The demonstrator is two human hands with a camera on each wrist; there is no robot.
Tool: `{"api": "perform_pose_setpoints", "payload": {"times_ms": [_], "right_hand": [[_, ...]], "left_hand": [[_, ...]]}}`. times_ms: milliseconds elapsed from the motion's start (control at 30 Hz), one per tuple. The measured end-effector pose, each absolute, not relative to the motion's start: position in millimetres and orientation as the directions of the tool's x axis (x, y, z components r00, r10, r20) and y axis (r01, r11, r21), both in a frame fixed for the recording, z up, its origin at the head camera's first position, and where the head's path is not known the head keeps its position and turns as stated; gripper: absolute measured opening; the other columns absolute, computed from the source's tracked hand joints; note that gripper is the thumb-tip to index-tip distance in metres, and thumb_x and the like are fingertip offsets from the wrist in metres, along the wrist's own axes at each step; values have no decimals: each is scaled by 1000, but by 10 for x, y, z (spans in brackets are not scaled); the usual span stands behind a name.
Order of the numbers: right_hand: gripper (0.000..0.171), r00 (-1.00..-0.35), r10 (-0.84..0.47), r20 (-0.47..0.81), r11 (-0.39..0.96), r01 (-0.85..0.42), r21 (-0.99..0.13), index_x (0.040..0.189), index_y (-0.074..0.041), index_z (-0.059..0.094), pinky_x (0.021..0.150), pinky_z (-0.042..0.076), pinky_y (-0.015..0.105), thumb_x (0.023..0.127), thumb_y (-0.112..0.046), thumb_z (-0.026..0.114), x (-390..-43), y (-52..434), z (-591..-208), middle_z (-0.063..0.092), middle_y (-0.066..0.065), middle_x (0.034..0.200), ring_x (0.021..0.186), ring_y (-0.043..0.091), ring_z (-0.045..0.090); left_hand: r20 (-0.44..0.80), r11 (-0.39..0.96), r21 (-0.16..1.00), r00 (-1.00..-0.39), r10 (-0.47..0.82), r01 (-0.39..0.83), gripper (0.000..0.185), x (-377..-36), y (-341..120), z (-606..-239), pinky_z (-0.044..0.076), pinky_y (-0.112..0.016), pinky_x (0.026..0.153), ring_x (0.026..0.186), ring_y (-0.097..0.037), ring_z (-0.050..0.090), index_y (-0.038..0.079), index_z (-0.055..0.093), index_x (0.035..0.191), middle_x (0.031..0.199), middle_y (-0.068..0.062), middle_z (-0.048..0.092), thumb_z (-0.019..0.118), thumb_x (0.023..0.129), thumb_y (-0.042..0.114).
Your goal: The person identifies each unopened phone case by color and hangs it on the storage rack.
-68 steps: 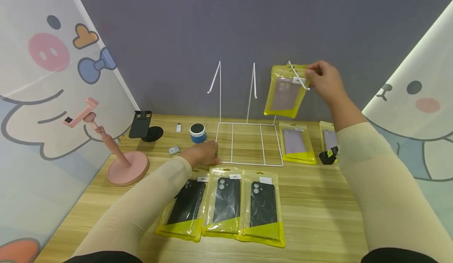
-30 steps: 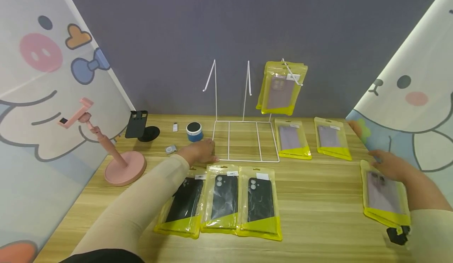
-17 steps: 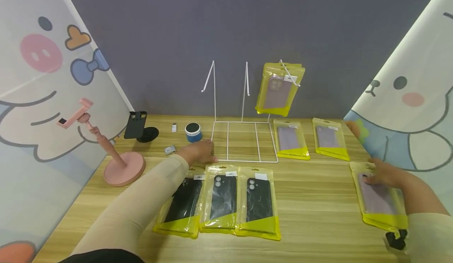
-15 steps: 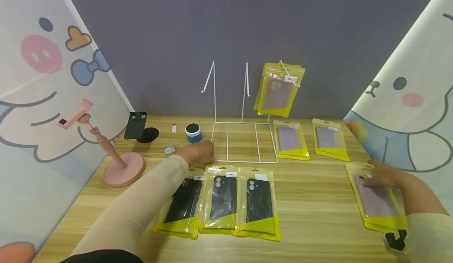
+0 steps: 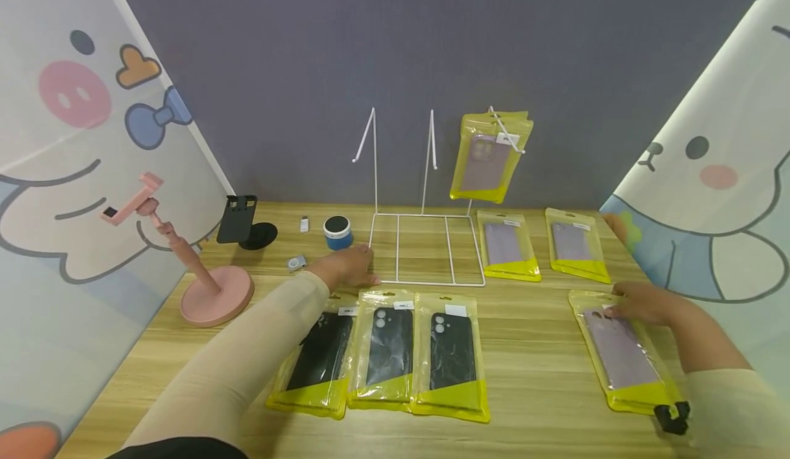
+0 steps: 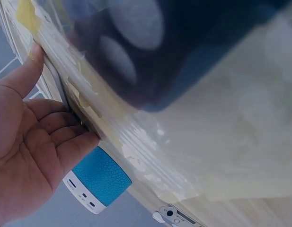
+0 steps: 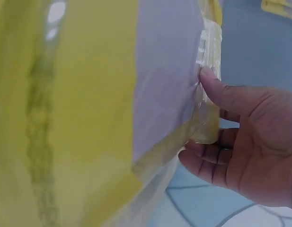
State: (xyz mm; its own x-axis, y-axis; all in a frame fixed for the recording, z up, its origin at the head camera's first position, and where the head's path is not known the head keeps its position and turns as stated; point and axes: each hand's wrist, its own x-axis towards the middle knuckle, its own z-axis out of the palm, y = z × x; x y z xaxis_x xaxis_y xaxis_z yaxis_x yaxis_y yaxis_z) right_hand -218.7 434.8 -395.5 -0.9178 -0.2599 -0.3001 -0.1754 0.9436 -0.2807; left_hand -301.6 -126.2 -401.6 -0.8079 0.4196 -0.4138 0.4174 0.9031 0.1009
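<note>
right hand (image 5: 642,302) pinches top edge of yellow-backed clear packet with lilac phone case (image 5: 622,350) | long axis toward bench's near-right corner | white wire rack (image 5: 426,239) far-left of it | left hand (image 5: 348,267) open, steadying rack corner

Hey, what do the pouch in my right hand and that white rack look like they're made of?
The pouch the right hand pinches looks like glossy thin plastic film: clear front, yellow edges, glare and wrinkles in the right wrist view. The lilac case inside is probably matte silicone or soft plastic. The white rack looks like thin bent metal wire, painted or coated white.
</note>
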Motion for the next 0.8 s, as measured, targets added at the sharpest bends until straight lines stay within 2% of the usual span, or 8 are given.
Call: {"api": "perform_pose_setpoints", "payload": {"times_ms": [100,167,367,467,600,633,700,800], "right_hand": [[22,-921,-326,-215,919,-255,-301,92,-3,61,71,47,36,91,-24,69,-2201,4222,-3903,62,7,89,81,21,55],[13,-917,-367,-156,900,-307,-309,88,-9,61,68,44,32,91,-19,68,-2216,4141,-3862,60,1,85,79,16,52],[16,-898,-440,6,822,-406,-399,81,-14,59,59,36,23,96,-12,62,-2247,3867,-3645,49,-7,71,66,3,43],[17,-885,-458,86,790,-450,-417,81,-14,62,58,38,22,96,-9,61,-2231,3716,-3491,51,-6,71,65,2,43],[9,-887,-446,122,788,-453,-417,91,-15,67,63,44,24,97,-12,62,-2192,3536,-3296,60,-5,82,72,2,51],[6,-888,-440,131,786,-451,-423,93,-14,67,69,46,27,97,-12,62,-2180,3497,-3253,62,-5,85,75,1,53],[5,-880,-447,159,760,-467,-452,96,-13,66,96,44,38,97,-12,62,-2164,3424,-3177,63,-6,81,74,2,56],[6,-846,-476,241,722,-532,-442,96,-14,66,90,45,35,95,-8,64,-2150,3319,-3063,61,-8,77,68,2,53]], "left_hand": [[-410,904,99,-810,419,417,84,-3018,-1266,-4014,18,-42,124,150,-35,17,-5,24,153,161,-22,18,52,98,51],[-409,905,101,-812,417,414,83,-3019,-1266,-4013,18,-43,124,150,-35,17,-5,24,153,161,-22,18,52,98,51],[-412,907,102,-813,412,408,84,-3006,-1264,-4008,19,-43,124,150,-35,17,-3,25,153,162,-21,18,52,97,52],[-417,910,107,-813,406,400,84,-2998,-1262,-4001,19,-44,124,150,-34,17,-3,24,154,162,-21,17,52,98,52],[-434,918,118,-812,390,378,84,-2991,-1260,-3993,17,-44,124,151,-34,15,-2,21,155,163,-20,14,52,98,52],[-437,920,119,-812,387,374,85,-2989,-1260,-3992,17,-44,124,151,-34,15,-1,21,155,163,-20,14,52,98,52],[-436,919,116,-812,389,378,84,-2989,-1264,-3990,18,-44,124,151,-34,15,-1,21,155,163,-20,14,52,98,52],[-430,916,111,-812,394,385,84,-2991,-1266,-3986,18,-44,124,151,-34,16,-2,21,155,162,-20,15,52,98,52]]}}
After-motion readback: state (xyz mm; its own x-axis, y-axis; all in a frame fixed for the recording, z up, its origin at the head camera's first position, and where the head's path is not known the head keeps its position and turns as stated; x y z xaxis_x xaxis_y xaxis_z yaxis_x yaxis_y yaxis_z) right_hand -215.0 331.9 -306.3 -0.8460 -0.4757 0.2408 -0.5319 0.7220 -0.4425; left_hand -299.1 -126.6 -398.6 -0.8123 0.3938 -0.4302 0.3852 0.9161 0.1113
